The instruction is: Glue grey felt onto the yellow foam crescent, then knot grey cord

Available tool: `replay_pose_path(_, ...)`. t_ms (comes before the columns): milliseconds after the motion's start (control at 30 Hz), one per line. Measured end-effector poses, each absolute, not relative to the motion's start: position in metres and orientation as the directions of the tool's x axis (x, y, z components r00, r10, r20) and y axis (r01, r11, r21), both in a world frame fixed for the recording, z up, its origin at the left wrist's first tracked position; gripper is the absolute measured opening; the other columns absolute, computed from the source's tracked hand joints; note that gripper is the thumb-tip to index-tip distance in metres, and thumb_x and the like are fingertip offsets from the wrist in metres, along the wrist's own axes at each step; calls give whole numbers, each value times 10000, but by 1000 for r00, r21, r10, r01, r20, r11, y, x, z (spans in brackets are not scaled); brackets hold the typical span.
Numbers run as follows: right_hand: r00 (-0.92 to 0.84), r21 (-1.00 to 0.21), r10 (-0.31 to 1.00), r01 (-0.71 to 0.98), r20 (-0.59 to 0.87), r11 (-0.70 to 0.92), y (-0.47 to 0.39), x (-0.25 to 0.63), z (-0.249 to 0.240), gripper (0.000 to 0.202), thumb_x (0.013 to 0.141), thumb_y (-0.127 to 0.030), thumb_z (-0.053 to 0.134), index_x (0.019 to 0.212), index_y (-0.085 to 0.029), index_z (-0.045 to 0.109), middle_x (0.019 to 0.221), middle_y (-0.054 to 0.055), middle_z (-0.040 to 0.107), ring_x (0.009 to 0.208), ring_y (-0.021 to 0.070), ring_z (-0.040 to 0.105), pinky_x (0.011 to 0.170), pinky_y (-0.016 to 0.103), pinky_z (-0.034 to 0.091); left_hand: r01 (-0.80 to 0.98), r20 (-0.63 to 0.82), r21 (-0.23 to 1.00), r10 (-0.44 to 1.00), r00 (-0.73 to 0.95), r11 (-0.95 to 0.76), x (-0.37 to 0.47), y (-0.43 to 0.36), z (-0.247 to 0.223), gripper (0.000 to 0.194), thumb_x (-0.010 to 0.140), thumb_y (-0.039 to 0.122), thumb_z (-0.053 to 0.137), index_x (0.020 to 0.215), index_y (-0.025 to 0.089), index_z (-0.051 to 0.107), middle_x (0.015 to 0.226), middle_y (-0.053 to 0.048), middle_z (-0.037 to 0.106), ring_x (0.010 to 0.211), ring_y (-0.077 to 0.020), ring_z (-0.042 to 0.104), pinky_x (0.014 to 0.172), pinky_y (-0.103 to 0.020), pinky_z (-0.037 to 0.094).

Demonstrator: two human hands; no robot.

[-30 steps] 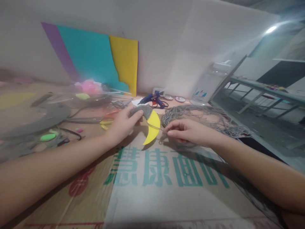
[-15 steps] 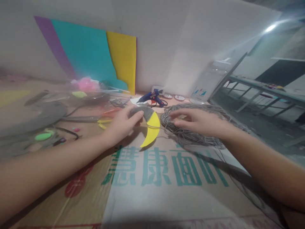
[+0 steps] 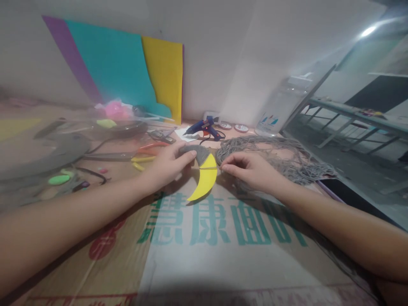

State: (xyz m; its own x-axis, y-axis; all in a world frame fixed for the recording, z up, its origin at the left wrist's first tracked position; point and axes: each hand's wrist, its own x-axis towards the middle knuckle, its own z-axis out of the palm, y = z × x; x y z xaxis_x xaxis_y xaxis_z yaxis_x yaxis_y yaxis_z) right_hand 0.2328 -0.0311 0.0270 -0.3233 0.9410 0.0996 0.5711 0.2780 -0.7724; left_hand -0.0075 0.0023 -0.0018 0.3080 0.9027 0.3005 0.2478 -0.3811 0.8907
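Note:
Between my hands is a yellow crescent [image 3: 206, 182], its upper end wrapped in grey cord. My left hand [image 3: 170, 163] grips that wrapped end, thumb on top and the other fingers underneath. One strand of grey cord [image 3: 208, 168] crosses the bare yellow part and runs to my right hand [image 3: 247, 169]. There my thumb and forefinger are pinched together on the cord, just right of the crescent. Behind my right hand lies a loose coil of the same grey cord [image 3: 270, 146].
A blue glue gun [image 3: 204, 127] stands behind the crescent. Scissors with orange and yellow handles [image 3: 143, 160] lie left. A clear bottle [image 3: 280, 106] and a dark phone-like slab [image 3: 353, 199] are at right. Printed cardboard [image 3: 207, 263] covers the front. Coloured sheets [image 3: 111, 63] lean on the wall.
My right hand has moved left and slightly down from over the coil, its fingers closing to a pinch on the cord. The strand across the crescent now runs straighter. My left hand keeps its grip.

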Motion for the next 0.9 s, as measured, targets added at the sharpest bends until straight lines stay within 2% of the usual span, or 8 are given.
replay_pose_path(100,-268,-771,944,554,192,314,-31,231,19,200,865,-369,617,833,-175,653,666,-11,623,544,102,533,517,234,429,263,266,889,890,371,-375,-7,2,-3,229,872,388,570,943,176,619,680,12,594,626,-146,552,552,-232,410)
replay_pose_path(300,-230,-741,923,549,309,385,-33,227,8,159,863,-335,618,849,-180,647,705,-12,631,579,103,550,566,241,450,226,222,912,874,433,-343,-5,0,-2,201,875,383,567,847,184,555,645,31,556,580,-123,530,520,-215,398)
replay_pose_path(500,-219,-752,926,539,309,379,-32,227,5,166,866,-344,610,854,-182,643,731,-1,645,613,113,566,581,245,458,256,170,916,876,452,-310,-3,-3,1,211,860,388,574,840,178,564,632,25,552,548,-118,515,477,-213,382)
replay_pose_path(900,-219,-752,926,540,309,378,-34,226,7,160,867,-333,611,831,-179,636,722,-1,643,601,107,564,580,243,462,266,166,905,851,499,-332,-5,-4,-3,210,887,380,565,811,185,557,603,19,567,518,-113,536,431,-187,386)
